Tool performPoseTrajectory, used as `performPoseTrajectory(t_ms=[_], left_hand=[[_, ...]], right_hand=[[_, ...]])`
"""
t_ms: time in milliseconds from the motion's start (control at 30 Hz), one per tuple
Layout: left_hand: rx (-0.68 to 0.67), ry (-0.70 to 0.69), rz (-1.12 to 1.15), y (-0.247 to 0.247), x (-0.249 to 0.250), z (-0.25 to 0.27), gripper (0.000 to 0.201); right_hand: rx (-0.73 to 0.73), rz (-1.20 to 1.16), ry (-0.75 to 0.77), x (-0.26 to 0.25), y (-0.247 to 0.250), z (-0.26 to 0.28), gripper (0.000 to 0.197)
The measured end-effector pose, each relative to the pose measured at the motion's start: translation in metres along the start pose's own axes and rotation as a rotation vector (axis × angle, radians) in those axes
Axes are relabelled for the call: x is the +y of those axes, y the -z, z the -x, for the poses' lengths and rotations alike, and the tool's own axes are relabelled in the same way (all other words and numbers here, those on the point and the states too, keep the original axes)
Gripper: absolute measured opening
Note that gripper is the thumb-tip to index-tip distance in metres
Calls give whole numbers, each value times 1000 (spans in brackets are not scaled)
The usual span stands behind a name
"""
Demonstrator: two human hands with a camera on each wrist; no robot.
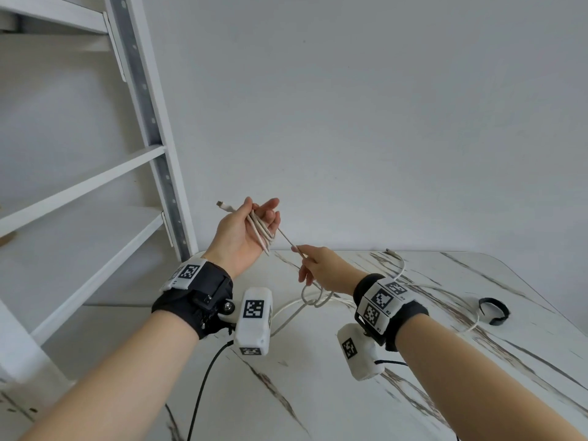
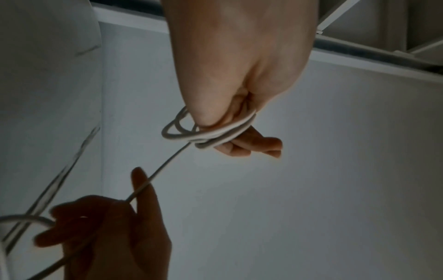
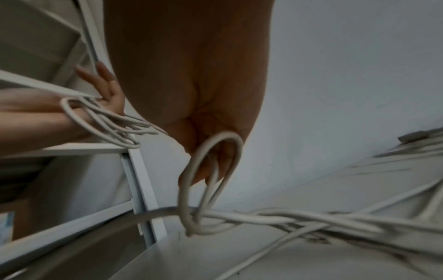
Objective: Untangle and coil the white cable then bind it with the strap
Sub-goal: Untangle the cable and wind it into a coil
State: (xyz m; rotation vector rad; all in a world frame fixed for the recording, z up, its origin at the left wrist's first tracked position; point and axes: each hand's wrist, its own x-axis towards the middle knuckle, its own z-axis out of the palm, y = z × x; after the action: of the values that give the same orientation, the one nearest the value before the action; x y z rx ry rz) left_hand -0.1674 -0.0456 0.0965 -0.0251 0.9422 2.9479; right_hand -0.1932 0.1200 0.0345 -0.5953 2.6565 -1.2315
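In the head view my left hand [image 1: 259, 222] is raised above the table's back edge and holds several loops of the white cable [image 1: 262, 230] across its fingers, thumb on top. One connector [image 1: 222, 205] sticks out to the left. A taut strand runs down-right to my right hand [image 1: 302, 254], which pinches it between thumb and forefinger. The remaining cable lies loose on the table with a tangled loop [image 1: 313, 297] under my right hand. Its other connector [image 1: 392, 251] lies behind. The black strap [image 1: 493, 310] lies curled at the right. The left wrist view shows the coil [image 2: 210, 136] and the right wrist view the tangle [image 3: 191, 208].
The marble-patterned table [image 1: 318, 393] has a rounded far right corner near the strap. A white shelf unit [image 1: 95, 186] with a metal upright stands close on the left, beside my left hand. A plain wall is behind. Black camera leads [image 1: 203, 393] hang from my wrists.
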Motion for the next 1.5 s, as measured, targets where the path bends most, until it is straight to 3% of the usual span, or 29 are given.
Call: performPoseTrajectory(t_ms=[100, 267, 367, 567, 633, 733, 833, 933, 1000, 1167, 1300, 1500], left_hand=[[-19, -45, -11, -1, 3, -3, 31], [-98, -144, -381, 3, -3, -3, 25], [-138, -147, -492, 9, -6, 0, 23], [-78, 4, -288, 6, -2, 7, 25], [-77, 65, -330, 4, 2, 9, 26], [-90, 116, -503, 4, 5, 13, 31], [-128, 220, -593, 8, 1, 16, 38], [-158, 273, -628, 12, -3, 17, 39], [-181, 274, -656, 13, -2, 16, 37], [-215, 296, -802, 13, 3, 16, 30], [-232, 300, -862, 13, 5, 15, 34], [-363, 392, -891, 14, 15, 17, 28]], right_hand=[[-39, 180, 35, 0, -3, 5, 41], [-64, 426, 164, -7, -5, 9, 51], [-68, 559, 215, -6, -6, 9, 57], [65, 705, 192, -12, -5, 7, 32], [139, 581, 139, -8, -3, 3, 25], [149, 58, 66, -8, 1, -1, 24], [44, -458, 29, -18, 4, 2, 36], [-142, -753, 19, -24, 9, 5, 49], [-245, -843, 3, -24, 13, 7, 45], [-247, -838, -55, -20, 20, 12, 10], [-234, -824, -10, -18, 21, 14, 12], [-190, -884, 40, -17, 27, 12, 12]])
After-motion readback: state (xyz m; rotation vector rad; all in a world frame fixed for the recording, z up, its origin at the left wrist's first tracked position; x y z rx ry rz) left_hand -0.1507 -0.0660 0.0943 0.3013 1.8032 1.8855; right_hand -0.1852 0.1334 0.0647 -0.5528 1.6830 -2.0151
